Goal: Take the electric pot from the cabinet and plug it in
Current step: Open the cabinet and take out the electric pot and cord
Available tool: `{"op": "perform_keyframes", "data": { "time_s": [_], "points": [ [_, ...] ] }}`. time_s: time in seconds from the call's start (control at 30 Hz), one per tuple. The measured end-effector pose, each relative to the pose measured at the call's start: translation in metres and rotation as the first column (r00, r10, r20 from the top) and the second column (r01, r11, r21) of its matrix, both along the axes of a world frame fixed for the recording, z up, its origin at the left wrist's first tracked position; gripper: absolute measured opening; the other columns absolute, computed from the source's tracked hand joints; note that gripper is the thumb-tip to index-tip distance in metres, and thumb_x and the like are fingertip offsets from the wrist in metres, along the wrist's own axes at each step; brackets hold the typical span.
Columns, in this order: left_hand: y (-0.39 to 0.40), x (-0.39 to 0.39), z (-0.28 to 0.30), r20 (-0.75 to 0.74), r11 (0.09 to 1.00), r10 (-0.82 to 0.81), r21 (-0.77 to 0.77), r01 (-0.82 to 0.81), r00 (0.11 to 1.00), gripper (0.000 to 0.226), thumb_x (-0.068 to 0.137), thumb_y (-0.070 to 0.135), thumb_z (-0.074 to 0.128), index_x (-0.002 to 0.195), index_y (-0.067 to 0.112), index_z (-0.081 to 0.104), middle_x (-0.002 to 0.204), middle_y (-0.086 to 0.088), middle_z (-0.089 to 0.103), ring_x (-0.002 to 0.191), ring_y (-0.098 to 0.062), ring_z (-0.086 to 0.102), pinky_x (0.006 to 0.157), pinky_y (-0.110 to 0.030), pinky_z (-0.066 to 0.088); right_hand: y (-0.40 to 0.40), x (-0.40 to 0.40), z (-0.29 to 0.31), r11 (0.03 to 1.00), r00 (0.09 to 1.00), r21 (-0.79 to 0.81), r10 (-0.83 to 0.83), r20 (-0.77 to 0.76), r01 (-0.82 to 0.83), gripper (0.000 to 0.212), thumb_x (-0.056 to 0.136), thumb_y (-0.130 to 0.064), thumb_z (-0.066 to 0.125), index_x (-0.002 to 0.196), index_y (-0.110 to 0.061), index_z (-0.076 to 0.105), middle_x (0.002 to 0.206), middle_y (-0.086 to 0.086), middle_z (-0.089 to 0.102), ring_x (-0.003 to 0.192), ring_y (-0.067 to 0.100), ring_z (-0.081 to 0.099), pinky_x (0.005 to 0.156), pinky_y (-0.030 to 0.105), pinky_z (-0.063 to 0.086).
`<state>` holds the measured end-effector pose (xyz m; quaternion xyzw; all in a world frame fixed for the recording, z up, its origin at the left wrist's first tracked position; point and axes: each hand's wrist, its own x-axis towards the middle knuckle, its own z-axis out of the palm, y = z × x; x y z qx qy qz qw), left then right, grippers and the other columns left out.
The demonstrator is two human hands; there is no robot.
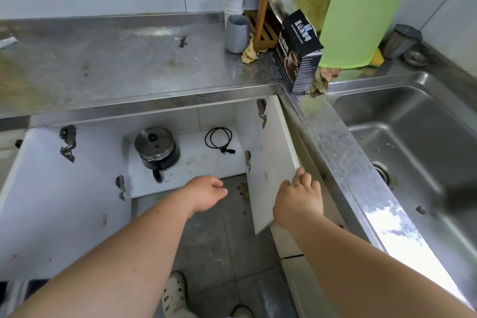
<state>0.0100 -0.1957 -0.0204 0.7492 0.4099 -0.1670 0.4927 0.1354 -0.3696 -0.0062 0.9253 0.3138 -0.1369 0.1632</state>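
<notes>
The electric pot (157, 149), black with a steel-rimmed glass lid and a handle pointing toward me, stands on the white floor of the open cabinet (206, 160). Its black power cord (219, 140) lies coiled to the pot's right, apart from it. My left hand (206, 195) hovers in front of the cabinet opening with fingers loosely curled and nothing in it. My right hand (299, 199) grips the outer edge of the right cabinet door (273, 162), which is swung open. The left door (59, 201) is also wide open.
A stained steel countertop (116, 64) runs above the cabinet. On it stand a grey cup (237, 33), stacked white cups (233, 5), a black coffee box (296, 51) and a green cutting board (358, 10). A steel sink (413, 142) lies to the right. My sandalled foot (174, 294) is on the grey floor.
</notes>
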Motion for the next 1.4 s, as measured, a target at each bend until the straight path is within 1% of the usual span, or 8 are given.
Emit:
{"op": "perform_keyframes", "data": {
  "time_s": [0.13, 0.5, 0.67, 0.77, 0.9, 1.17, 1.27, 1.4],
  "points": [
    [0.007, -0.007, -0.001, -0.014, 1.000, 0.005, 0.015, -0.004, 1.000, 0.043, 0.085, 0.038, 0.055, 0.126, 0.023, 0.053, 0.130, -0.001, 0.055, 0.109, -0.020, 0.057, 0.098, -0.036, 0.043, -0.002, -0.002, -0.007, 1.000, 1.000, 0.027, -0.008, 0.011, 0.008, 0.038, 0.082, -0.025, 0.043, 0.118, -0.015, 0.048, 0.155, 0.024, 0.005, 0.128, 0.034, 0.021, 0.093, 0.039, 0.027],
    [0.018, -0.010, -0.003, -0.007, 0.997, 0.060, 0.051, -0.059, 0.998, 0.040, 0.085, 0.037, 0.056, 0.123, 0.022, 0.055, 0.128, -0.001, 0.056, 0.107, -0.020, 0.058, 0.094, -0.033, 0.043, 0.000, 0.011, 0.003, 0.997, 0.997, -0.046, -0.067, -0.029, 0.065, 0.048, 0.083, -0.027, 0.043, 0.128, -0.012, 0.047, 0.155, 0.026, 0.005, 0.133, 0.044, 0.020, 0.106, 0.046, 0.026],
    [0.021, -0.011, 0.003, -0.002, 0.995, 0.076, 0.070, -0.076, 0.997, 0.040, 0.086, 0.036, 0.056, 0.122, 0.021, 0.055, 0.128, -0.003, 0.056, 0.109, -0.022, 0.057, 0.098, -0.037, 0.043, 0.001, 0.008, 0.008, 0.999, 0.997, 0.012, -0.041, -0.064, 0.042, 0.054, 0.081, -0.028, 0.042, 0.133, -0.017, 0.039, 0.156, 0.019, 0.007, 0.136, 0.038, 0.017, 0.104, 0.048, 0.024],
    [0.026, -0.017, 0.008, 0.001, 0.992, 0.105, 0.073, -0.105, 0.994, 0.040, 0.085, 0.035, 0.057, 0.123, 0.021, 0.055, 0.129, -0.003, 0.056, 0.109, -0.022, 0.057, 0.098, -0.036, 0.042, 0.009, 0.005, 0.009, 0.998, 0.991, 0.067, 0.028, -0.128, -0.020, 0.055, 0.081, -0.029, 0.042, 0.135, -0.018, 0.038, 0.154, 0.012, 0.017, 0.134, 0.034, 0.022, 0.104, 0.048, 0.025],
    [0.041, -0.033, 0.011, 0.019, 0.981, 0.162, 0.105, -0.163, 0.987, 0.041, 0.085, 0.034, 0.058, 0.123, 0.020, 0.056, 0.128, -0.003, 0.057, 0.106, -0.021, 0.059, 0.092, -0.030, 0.044, 0.033, 0.002, 0.009, 0.989, 0.971, 0.129, 0.095, -0.220, -0.067, 0.053, 0.084, -0.034, 0.046, 0.135, -0.020, 0.041, 0.143, 0.007, 0.036, 0.129, 0.029, 0.032, 0.104, 0.045, 0.029],
    [0.117, -0.056, -0.021, -0.017, 0.972, 0.224, 0.079, -0.222, 0.974, 0.033, 0.084, 0.035, 0.057, 0.115, 0.022, 0.061, 0.119, -0.001, 0.061, 0.102, -0.020, 0.061, 0.093, -0.033, 0.046, 0.120, 0.002, -0.018, 0.993, 0.920, 0.108, 0.087, -0.381, -0.049, 0.054, 0.085, -0.034, 0.048, 0.137, -0.021, 0.041, 0.142, 0.004, 0.038, 0.129, 0.026, 0.033, 0.104, 0.042, 0.032],
    [0.151, -0.057, -0.037, -0.060, 0.982, 0.178, 0.078, -0.173, 0.982, 0.029, 0.086, 0.036, 0.054, 0.106, 0.020, 0.065, 0.100, -0.001, 0.066, 0.090, -0.019, 0.063, 0.081, -0.029, 0.047, 0.154, 0.007, -0.034, 0.999, 0.906, 0.052, 0.027, -0.423, -0.005, 0.052, 0.085, -0.034, 0.048, 0.135, -0.021, 0.042, 0.142, 0.005, 0.038, 0.129, 0.026, 0.033, 0.101, 0.043, 0.036],
    [0.197, -0.053, -0.060, -0.106, 0.988, 0.152, 0.042, -0.148, 0.983, 0.025, 0.088, 0.034, 0.051, 0.105, 0.021, 0.065, 0.099, -0.001, 0.065, 0.089, -0.019, 0.061, 0.073, -0.026, 0.043, 0.203, 0.017, -0.060, 1.000, 0.895, -0.015, -0.025, -0.445, 0.021, 0.051, 0.085, -0.038, 0.049, 0.132, -0.019, 0.046, 0.136, 0.009, 0.042, 0.126, 0.028, 0.036, 0.100, 0.044, 0.041]
  ]
}}
